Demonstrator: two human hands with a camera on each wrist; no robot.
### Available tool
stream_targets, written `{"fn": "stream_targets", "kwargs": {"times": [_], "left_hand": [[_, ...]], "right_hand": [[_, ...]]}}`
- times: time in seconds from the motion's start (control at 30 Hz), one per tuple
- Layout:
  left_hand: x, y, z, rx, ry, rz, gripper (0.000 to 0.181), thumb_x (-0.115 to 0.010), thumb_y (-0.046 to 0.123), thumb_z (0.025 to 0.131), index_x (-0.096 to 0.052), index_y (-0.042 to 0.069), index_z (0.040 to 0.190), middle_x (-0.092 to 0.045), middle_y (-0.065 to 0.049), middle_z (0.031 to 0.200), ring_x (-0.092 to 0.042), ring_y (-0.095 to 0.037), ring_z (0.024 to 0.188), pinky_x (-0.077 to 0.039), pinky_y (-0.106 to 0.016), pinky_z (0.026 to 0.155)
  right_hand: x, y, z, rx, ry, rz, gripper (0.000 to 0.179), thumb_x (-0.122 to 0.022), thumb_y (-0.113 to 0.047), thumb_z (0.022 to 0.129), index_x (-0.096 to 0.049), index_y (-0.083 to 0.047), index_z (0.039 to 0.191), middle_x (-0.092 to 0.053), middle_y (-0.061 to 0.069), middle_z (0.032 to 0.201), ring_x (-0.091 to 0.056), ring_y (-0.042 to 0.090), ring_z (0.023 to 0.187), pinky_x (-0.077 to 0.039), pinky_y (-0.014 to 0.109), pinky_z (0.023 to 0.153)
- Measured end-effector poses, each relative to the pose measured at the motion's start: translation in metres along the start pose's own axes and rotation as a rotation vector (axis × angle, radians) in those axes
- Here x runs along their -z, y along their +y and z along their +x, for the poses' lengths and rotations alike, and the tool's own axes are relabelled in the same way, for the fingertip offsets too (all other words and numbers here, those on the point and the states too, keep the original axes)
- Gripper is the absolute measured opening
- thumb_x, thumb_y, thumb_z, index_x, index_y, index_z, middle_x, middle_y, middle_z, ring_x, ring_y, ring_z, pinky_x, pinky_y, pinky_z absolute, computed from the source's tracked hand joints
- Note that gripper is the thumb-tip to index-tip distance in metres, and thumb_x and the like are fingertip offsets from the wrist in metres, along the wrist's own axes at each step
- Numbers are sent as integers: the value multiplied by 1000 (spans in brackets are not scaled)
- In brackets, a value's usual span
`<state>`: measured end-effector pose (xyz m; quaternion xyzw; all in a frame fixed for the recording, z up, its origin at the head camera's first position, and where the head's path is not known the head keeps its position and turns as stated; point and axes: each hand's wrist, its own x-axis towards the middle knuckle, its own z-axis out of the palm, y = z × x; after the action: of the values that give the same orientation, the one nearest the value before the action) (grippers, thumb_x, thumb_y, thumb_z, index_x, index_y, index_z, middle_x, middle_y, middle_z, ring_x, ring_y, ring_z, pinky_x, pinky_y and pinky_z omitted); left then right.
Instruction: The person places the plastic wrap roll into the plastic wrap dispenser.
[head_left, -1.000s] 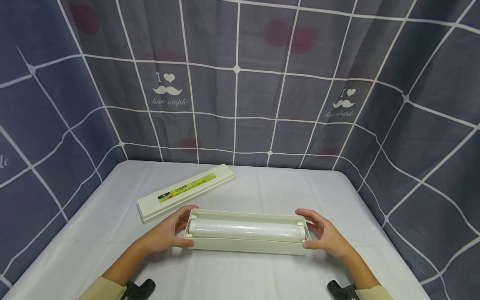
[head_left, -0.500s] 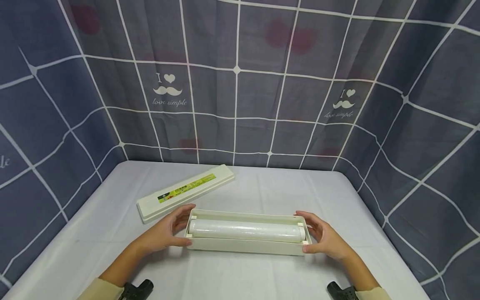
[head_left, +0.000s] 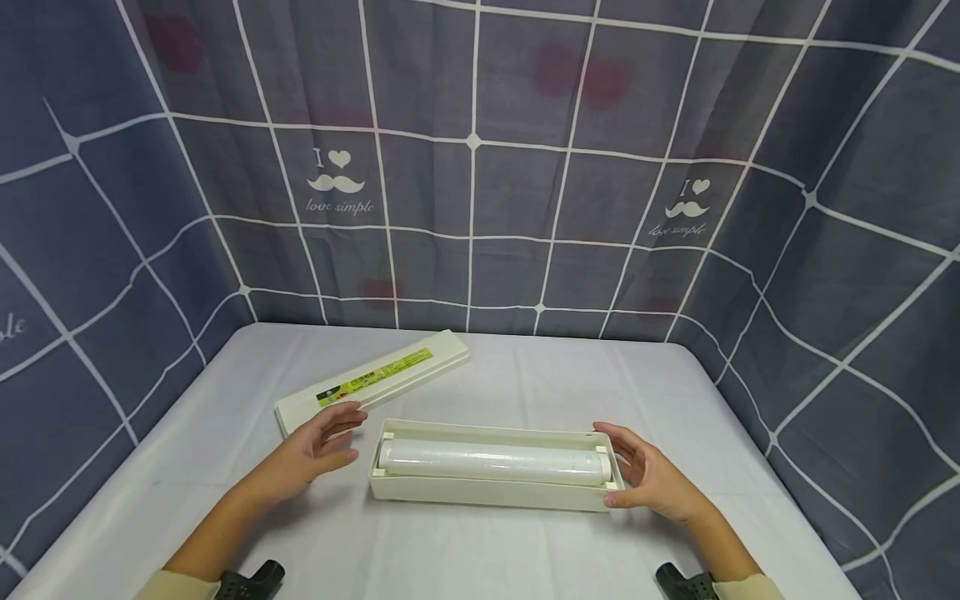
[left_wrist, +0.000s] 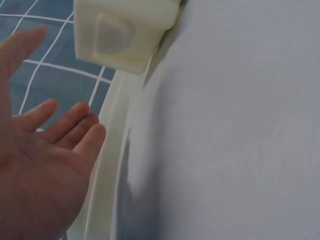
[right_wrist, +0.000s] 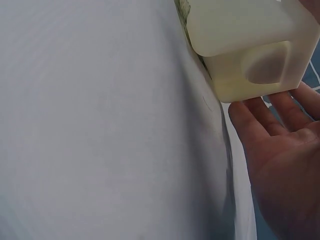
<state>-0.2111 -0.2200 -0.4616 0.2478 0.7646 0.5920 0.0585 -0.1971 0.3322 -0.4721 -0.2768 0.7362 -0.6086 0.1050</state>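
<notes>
A long cream plastic wrap box [head_left: 491, 492] stands without its lid on the white table. A shiny roll of plastic wrap [head_left: 491, 461] lies inside it. My right hand [head_left: 652, 479] holds the box's right end, thumb at the front corner and fingers toward the back; the right wrist view shows those fingers [right_wrist: 285, 112] against the box end [right_wrist: 235, 70]. Off the left end, my left hand [head_left: 307, 454] hangs with spread fingers and holds nothing. In the left wrist view a gap separates its palm [left_wrist: 45, 180] from the box [left_wrist: 115, 35].
Behind and left lies the cream lid [head_left: 375, 379] with a green-yellow label, partly hidden by my left hand. White cloth covers the table [head_left: 570, 383]. A dark checked curtain [head_left: 510, 192] surrounds its back and sides.
My left hand has let go of the box's left end and moved left, over the lid's near end. The right hand and the box stay in place.
</notes>
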Motion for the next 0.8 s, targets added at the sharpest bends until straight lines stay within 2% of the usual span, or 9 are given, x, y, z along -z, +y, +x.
{"fn": "stream_targets", "kwargs": {"times": [0.13, 0.47, 0.67, 0.8], "left_hand": [[7, 0, -5, -8, 66, 46, 71, -69, 5, 96, -29, -10, 153, -41, -37, 148, -52, 8, 129, -42, -8, 107], [27, 0, -16, -40, 166, 115, 63, -70, 5, 96, -37, -10, 148, -50, -26, 141, -52, 7, 127, -43, -7, 106], [40, -1, -21, -35, 196, 169, 61, -72, 6, 94, -42, -8, 145, -55, -12, 139, -52, 10, 126, -45, -7, 103], [48, -2, -22, -29, 206, 212, 61, -74, 6, 93, -45, -7, 144, -55, -12, 139, -53, 13, 123, -47, -7, 100]], "right_hand": [[0, 0, 0, -19, -4, 9, 102, -83, 8, 75, -19, 16, 154, -35, 40, 150, -54, 5, 133, -47, 15, 107], [2, 2, 1, -33, -4, 30, 97, -83, 8, 75, -23, 18, 151, -40, 35, 149, -55, 7, 131, -51, 19, 105], [2, 3, 1, -32, -8, 42, 97, -83, 7, 75, -23, 18, 150, -42, 30, 149, -55, 5, 132, -50, 18, 106], [1, 2, 1, -37, -4, 43, 97, -84, 6, 75, -23, 19, 150, -43, 27, 150, -54, 4, 131, -49, 17, 106]]}}
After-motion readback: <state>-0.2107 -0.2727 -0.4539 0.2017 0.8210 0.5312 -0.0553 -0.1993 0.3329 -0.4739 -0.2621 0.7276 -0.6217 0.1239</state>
